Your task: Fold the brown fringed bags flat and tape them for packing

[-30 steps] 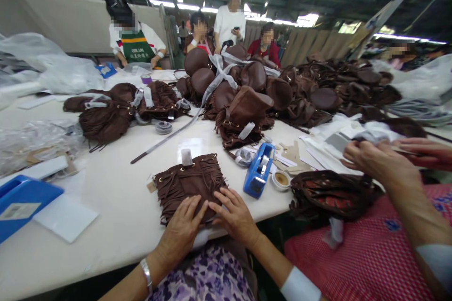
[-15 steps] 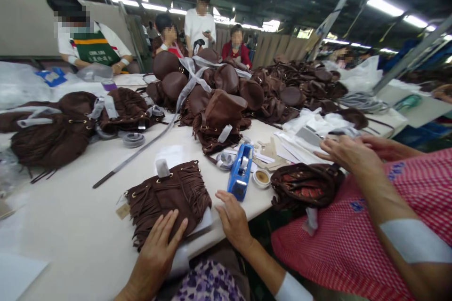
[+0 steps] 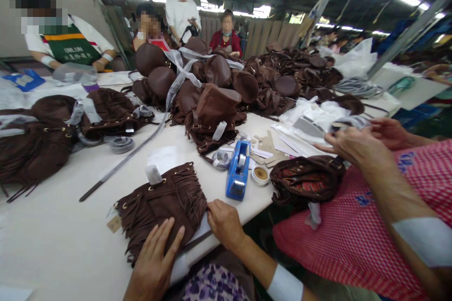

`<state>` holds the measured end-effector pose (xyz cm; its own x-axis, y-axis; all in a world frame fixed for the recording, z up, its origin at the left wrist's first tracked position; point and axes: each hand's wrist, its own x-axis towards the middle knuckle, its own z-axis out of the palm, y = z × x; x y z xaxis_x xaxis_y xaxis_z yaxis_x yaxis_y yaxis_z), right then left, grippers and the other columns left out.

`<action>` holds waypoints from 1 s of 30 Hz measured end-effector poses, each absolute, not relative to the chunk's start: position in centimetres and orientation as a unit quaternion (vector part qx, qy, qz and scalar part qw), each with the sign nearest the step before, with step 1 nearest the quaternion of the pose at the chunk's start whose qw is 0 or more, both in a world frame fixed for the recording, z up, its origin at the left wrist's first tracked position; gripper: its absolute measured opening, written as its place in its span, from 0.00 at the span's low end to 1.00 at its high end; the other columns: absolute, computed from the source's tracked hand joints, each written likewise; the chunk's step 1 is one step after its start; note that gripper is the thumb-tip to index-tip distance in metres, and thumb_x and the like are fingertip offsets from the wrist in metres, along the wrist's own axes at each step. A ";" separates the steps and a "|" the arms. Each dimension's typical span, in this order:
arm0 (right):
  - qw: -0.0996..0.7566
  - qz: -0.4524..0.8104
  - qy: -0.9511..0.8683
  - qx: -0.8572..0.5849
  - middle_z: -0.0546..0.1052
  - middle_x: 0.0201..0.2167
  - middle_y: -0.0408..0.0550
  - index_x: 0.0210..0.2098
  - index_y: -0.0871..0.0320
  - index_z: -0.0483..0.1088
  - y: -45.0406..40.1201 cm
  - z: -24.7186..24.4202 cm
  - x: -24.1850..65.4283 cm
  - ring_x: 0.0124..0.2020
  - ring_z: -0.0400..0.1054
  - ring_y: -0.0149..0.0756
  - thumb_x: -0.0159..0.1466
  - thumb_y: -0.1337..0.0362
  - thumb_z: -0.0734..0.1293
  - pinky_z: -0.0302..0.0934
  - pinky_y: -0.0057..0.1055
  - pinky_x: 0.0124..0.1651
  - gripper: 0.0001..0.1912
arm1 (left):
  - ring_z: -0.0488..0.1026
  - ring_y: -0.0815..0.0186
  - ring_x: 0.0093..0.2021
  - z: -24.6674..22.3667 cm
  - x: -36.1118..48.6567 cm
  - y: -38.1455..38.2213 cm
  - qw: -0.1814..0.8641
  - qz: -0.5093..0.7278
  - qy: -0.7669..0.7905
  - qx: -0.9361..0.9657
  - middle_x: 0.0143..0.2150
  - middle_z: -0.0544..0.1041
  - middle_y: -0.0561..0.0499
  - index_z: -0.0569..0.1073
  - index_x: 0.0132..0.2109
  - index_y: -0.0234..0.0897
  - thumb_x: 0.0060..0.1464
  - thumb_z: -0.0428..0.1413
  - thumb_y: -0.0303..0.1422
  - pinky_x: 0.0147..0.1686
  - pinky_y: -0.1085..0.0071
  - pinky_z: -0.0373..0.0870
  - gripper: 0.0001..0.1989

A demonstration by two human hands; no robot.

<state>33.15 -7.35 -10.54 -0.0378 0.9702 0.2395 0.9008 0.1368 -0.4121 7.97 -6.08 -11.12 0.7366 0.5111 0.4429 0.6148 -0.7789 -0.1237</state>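
Observation:
A dark brown fringed bag [image 3: 165,197] with metal eyelets lies on the white table in front of me. My left hand [image 3: 158,249] rests flat on its lower front, fingers stretched out. At the bag's right edge, my right hand [image 3: 226,223] has its fingers curled closed around a dark strap [image 3: 197,240], which runs left along the table edge; the fingertips are partly hidden. A wrapped piece [image 3: 153,174] sticks up from the bag's top edge, and a tan tag [image 3: 114,224] hangs at its left corner. White paper shows beneath the bag.
A blue tape dispenser [image 3: 238,171] and a small round tub [image 3: 260,175] stand right of the bag. Behind is a heap of brown bags [image 3: 219,103]. At right, a co-worker's hands [image 3: 353,141] work above another bag [image 3: 307,178]. A long wrapped strap [image 3: 130,155] crosses the table.
My right hand has moved to the bag's right edge and its fingers have closed. A dark strap now shows below it. My left hand stays on the bag; the view has shifted slightly right.

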 end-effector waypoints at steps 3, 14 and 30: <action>0.235 0.080 -0.730 -0.636 0.72 0.33 0.45 0.36 0.56 0.66 -7.0 -10.0 34.1 0.37 0.66 0.35 0.65 0.71 0.62 0.57 0.28 0.40 0.04 | 0.58 0.50 0.67 -10.8 7.8 -5.9 0.140 -0.189 -0.291 -0.927 0.68 0.60 0.36 0.59 0.67 0.38 0.56 0.44 0.19 0.63 0.51 0.62 0.32; 0.225 0.063 -0.730 -0.642 0.70 0.31 0.45 0.33 0.56 0.64 -6.5 -10.5 34.3 0.36 0.65 0.36 0.63 0.72 0.61 0.57 0.30 0.40 0.05 | 0.59 0.51 0.67 -10.0 7.4 -5.6 0.153 -0.196 -0.262 -0.932 0.67 0.62 0.36 0.63 0.65 0.35 0.56 0.44 0.19 0.65 0.53 0.58 0.30; 0.250 0.088 -0.772 -0.578 0.73 0.38 0.52 0.42 0.59 0.68 -6.7 -9.6 34.3 0.42 0.68 0.40 0.65 0.74 0.56 0.64 0.37 0.47 0.12 | 0.58 0.50 0.67 -10.3 7.4 -6.8 0.146 -0.193 -0.311 -0.919 0.67 0.62 0.35 0.62 0.65 0.35 0.59 0.46 0.21 0.62 0.49 0.63 0.27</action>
